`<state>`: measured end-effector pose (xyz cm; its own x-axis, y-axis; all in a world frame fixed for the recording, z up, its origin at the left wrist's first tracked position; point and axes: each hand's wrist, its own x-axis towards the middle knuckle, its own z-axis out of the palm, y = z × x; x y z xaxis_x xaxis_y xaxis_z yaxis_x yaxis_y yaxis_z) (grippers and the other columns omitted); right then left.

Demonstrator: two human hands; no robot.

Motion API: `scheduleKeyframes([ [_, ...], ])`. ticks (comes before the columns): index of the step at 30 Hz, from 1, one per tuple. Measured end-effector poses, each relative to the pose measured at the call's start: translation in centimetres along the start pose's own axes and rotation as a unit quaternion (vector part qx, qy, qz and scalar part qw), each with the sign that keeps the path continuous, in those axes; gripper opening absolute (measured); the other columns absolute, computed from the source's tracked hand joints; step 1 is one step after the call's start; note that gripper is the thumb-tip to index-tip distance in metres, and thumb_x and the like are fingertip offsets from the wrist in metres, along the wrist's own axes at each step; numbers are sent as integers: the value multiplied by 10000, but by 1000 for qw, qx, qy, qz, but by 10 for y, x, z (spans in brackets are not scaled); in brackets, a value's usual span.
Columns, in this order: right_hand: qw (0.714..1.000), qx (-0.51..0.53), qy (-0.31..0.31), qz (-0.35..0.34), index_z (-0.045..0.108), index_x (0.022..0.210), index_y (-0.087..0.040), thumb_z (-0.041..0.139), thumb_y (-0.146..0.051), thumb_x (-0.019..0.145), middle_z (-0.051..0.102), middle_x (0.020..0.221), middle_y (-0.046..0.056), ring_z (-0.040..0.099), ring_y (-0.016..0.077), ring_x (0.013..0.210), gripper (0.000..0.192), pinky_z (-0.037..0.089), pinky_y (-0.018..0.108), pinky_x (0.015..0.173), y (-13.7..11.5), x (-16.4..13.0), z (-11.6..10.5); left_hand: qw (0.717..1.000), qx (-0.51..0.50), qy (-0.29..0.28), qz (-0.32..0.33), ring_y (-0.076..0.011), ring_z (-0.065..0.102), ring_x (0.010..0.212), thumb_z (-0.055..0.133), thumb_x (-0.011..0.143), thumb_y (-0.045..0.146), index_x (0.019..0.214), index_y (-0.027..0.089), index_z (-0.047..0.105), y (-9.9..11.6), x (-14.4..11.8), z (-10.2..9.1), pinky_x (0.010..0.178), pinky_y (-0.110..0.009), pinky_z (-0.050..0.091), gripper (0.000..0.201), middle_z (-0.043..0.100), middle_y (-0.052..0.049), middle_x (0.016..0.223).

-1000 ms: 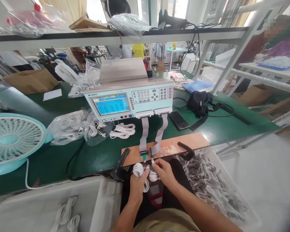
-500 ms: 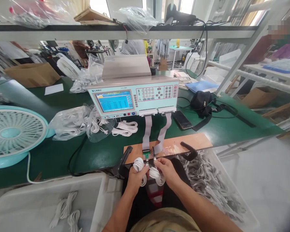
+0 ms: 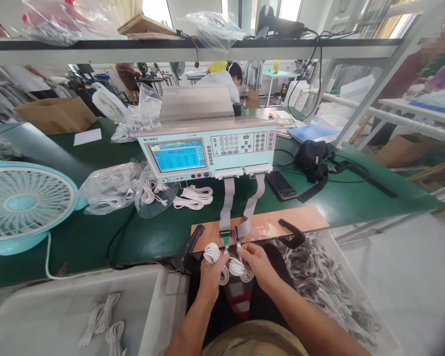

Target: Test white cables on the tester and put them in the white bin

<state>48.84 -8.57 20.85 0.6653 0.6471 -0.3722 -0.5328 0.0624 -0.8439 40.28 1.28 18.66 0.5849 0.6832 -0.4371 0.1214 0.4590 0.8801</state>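
A coiled white cable [image 3: 212, 253] is in my left hand [image 3: 209, 273], whose fingers are closed around it near one plug. My right hand [image 3: 258, 262] pinches the cable's other end beside a second part of the white coil [image 3: 239, 267]. Both plugs meet the small green connector board [image 3: 226, 239] at the edge of a copper-coloured plate [image 3: 282, 223]; whether they are fully seated I cannot tell. Two grey ribbon cables [image 3: 228, 200] run from the board area up to the tester [image 3: 207, 153], whose blue screen [image 3: 180, 155] is lit.
Black clamps [image 3: 193, 242] hold the plate at the table edge. A white bin [image 3: 152, 301] with a few cable bundles is at left; another bin [image 3: 371, 296], full of cables, is at right. A fan [image 3: 22, 202], bagged cables [image 3: 111, 185] and a phone [image 3: 281, 185] lie around.
My hands hold almost the same place with the cable. The tester's screen display has changed slightly. A person in the background has shifted, and the view has moved a little.
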Motion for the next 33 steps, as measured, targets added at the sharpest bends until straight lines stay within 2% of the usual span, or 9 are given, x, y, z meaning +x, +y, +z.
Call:
scheduleKeyframes([
  [3,1000,-6,1,-2,486,600,-113,709,-448,612,431,515,-22,324,60,485,403,221,224,506,-1,0,0,1000,-23,4,-4,-82,501,537,718,585,290,712,103,513,0,-1,2,546,-213,426,305,538,3,602],
  [9,1000,0,2,6,484,619,-114,711,-458,606,412,514,-31,299,56,477,412,204,221,491,1,0,1,1000,-14,-27,1,-96,517,536,714,595,290,704,102,506,0,0,2,544,-225,432,301,548,-2,587],
  [15,1000,4,-3,1,486,624,-113,706,-456,619,421,530,-26,309,59,492,407,217,219,499,0,-2,1,998,-54,16,-18,-93,524,520,722,571,277,731,111,495,2,-5,7,528,-219,430,323,556,16,596],
  [24,1000,-2,-4,0,480,627,-106,709,-465,620,412,526,-29,304,54,493,426,219,211,495,4,1,-1,997,-70,16,-24,-88,520,532,736,565,288,739,102,505,1,-5,9,540,-216,429,343,556,9,605],
  [28,1000,16,-11,5,509,663,-96,717,-453,616,474,567,-9,360,66,514,415,277,211,521,5,1,-2,998,-66,18,-12,-78,518,555,737,592,344,701,96,498,-3,-7,11,564,-207,426,361,550,4,617],
  [33,999,31,-28,15,571,734,-83,719,-445,626,559,658,33,437,92,562,406,334,222,570,2,-1,0,999,-9,32,23,-86,521,571,728,599,410,700,86,527,-6,-5,9,568,-205,427,394,558,-8,621],
])
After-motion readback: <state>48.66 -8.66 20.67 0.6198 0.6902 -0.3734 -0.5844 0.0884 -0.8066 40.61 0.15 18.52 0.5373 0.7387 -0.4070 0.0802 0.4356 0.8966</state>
